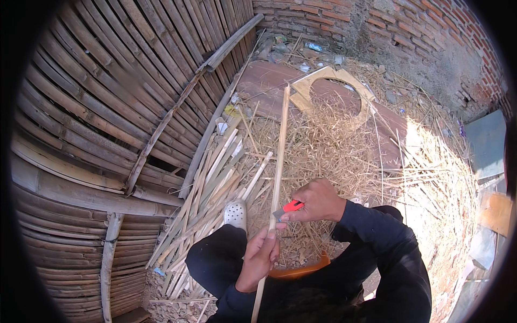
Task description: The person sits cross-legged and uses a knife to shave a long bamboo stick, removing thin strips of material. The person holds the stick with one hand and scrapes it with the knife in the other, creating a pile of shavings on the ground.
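Note:
A long, pale bamboo strip [279, 161] runs from low in front of me up toward the back of the yard. My left hand [261, 254] is closed round its lower part, thumb lying along it. In my right hand [316, 203] I grip a utility knife [293, 206] with a red handle. Its blade lies against the strip a little above my left hand. Part of the knife's handle is hidden in my right fingers.
Cut bamboo strips [210, 177] lie piled at the left beside a bamboo wall [124, 81]. Curly shavings [334, 145] cover the ground ahead, around a board with a round hole [302, 92]. A brick wall [398, 32] stands behind. My white clog [235, 213] rests near the pile.

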Demonstrator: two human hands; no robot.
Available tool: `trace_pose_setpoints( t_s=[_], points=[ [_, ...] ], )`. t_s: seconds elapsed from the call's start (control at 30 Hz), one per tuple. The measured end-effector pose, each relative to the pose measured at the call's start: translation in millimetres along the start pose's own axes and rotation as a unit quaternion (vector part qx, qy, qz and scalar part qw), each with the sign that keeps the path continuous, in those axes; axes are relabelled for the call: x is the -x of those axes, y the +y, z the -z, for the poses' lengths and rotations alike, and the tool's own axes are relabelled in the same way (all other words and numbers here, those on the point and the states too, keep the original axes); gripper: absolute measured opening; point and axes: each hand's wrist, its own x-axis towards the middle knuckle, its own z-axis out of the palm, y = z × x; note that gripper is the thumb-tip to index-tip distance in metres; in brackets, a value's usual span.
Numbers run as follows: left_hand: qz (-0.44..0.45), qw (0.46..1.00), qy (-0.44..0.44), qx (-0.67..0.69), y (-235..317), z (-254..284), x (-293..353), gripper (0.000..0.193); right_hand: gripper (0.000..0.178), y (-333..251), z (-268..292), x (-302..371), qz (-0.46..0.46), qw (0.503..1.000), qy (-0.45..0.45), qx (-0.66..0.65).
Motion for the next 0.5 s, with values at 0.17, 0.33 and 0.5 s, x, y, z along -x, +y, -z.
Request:
trace_pose_setpoints(
  t_s=[0.17,0.33,0.5],
  points=[
    [-0.021,0.999,0.003,-0.043,-5,-3,-1,0.029,0.062,12,-7,-4,0.040,0.996,0.071,0.044],
    [0.005,1.000,0.007,-0.030,-3,-7,-1,0.025,0.061,19,-10,-6,0.065,0.991,0.101,0.058],
    [0.011,1.000,-0.001,-0.013,-1,-11,2,0.025,0.061,34,-14,-17,-0.103,0.985,0.126,0.053]
  ],
)
